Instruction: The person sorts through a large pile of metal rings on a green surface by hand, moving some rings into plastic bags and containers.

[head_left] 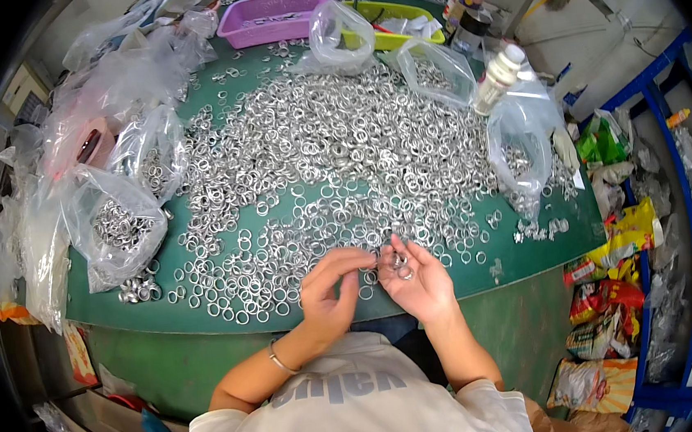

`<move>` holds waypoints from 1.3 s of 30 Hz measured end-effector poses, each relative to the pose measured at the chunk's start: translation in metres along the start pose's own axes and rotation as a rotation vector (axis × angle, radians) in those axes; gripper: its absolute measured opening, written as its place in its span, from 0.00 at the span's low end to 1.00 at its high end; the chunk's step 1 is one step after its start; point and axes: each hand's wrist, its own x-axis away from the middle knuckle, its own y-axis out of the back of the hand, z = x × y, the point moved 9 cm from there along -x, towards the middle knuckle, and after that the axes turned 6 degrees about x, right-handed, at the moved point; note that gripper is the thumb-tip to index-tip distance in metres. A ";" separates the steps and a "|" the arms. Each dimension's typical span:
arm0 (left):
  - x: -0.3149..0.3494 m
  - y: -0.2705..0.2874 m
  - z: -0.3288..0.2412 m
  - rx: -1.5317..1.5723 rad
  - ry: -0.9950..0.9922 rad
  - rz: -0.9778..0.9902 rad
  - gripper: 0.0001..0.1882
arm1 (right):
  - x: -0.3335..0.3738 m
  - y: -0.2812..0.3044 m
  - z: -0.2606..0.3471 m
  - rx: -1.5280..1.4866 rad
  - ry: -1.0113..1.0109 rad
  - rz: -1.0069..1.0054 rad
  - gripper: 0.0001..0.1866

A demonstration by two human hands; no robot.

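Side by side at the table's near edge, my two hands work over loose silvery metal rings. My right hand [420, 289] is turned palm up and cupped, with a few metal rings [402, 267] lying on its fingers and palm. From the left, my left hand [330, 293] reaches across, its fingers stretched toward the right hand's fingertips and its thumb apart from them. No ring shows clearly in the left hand. Beyond both hands spreads a big heap of the same rings [339, 134], with a thinner scatter close to me.
Plastic bags holding rings stand at left [121, 227] and right [518, 156]. At the back are a purple basket [276, 31] and a yellow-green basket [384, 41]. A white bottle [499, 81] stands at right. A blue rack [675, 212] lies beyond the green table [522, 256].
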 end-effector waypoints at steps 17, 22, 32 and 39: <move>0.036 0.085 0.022 -0.698 0.022 -0.168 0.13 | -0.105 -0.154 0.264 0.409 0.571 0.077 0.27; 0.033 0.093 0.023 -0.770 0.034 -0.204 0.13 | -0.071 -0.171 0.183 1.245 0.609 0.258 0.21; 0.029 0.090 0.024 -0.861 0.045 -0.237 0.14 | -0.003 -0.063 0.026 2.597 0.862 0.238 0.36; 0.028 0.087 0.016 -0.894 -0.005 -0.226 0.12 | -0.019 -0.092 -0.024 2.475 1.038 0.263 0.34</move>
